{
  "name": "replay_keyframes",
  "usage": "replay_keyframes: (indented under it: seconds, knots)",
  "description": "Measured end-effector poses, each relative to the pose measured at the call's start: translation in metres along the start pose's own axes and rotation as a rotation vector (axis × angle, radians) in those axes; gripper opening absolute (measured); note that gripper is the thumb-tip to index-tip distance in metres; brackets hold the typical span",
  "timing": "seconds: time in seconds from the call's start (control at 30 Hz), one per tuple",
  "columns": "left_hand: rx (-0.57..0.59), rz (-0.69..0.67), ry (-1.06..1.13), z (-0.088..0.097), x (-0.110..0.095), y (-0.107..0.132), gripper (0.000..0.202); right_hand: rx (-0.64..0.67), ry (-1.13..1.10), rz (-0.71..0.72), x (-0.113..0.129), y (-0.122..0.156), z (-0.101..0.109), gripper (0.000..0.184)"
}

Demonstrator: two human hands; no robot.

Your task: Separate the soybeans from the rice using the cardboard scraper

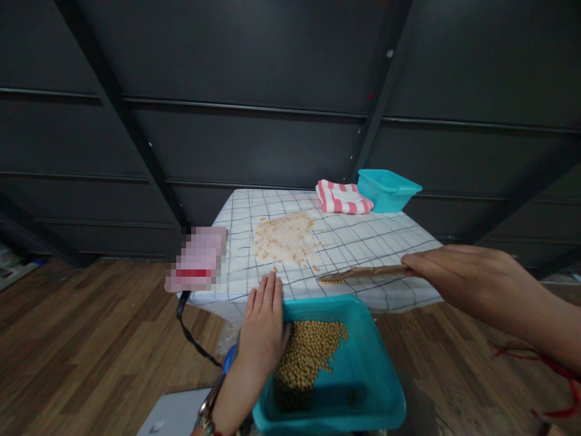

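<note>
Fingers stretched out and together, my left hand lies palm down at the near edge of the table, beside the left rim of a teal plastic tub. Yellow soybeans fill the tub's left part. A thin, flat brown strip that looks like cardboard is pinched in my right hand. Its far end touches the cloth, with a few soybeans under it. Beyond my left hand, a pile of white grains mixed with soybeans spreads over the checked tablecloth.
A folded pink-and-white striped towel sits at the back right, against a second teal tub. At the table's left edge is a pink, partly blurred object with a dark strap. A dark panelled wall stands behind.
</note>
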State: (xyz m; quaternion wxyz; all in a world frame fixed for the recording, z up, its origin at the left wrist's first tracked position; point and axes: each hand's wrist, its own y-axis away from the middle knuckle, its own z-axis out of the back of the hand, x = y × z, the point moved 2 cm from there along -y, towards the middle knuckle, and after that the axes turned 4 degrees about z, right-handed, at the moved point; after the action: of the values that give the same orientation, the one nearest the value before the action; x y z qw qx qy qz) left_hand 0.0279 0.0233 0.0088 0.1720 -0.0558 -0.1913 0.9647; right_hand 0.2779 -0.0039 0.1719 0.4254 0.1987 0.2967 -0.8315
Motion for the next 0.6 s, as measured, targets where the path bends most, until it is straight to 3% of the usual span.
replay_keyframes:
  seconds: [0.27,0.6]
  knots:
    - [0.007,0.004,0.024,-0.0012,0.0016,-0.0004,0.078,0.016,0.024,0.007,-0.0029,0.0036,0.0044,0.033]
    - [0.022,0.013,0.003,-0.0012,0.0009,-0.001,0.068,0.013,0.104,0.02,-0.0026,0.002,0.0051,0.034]
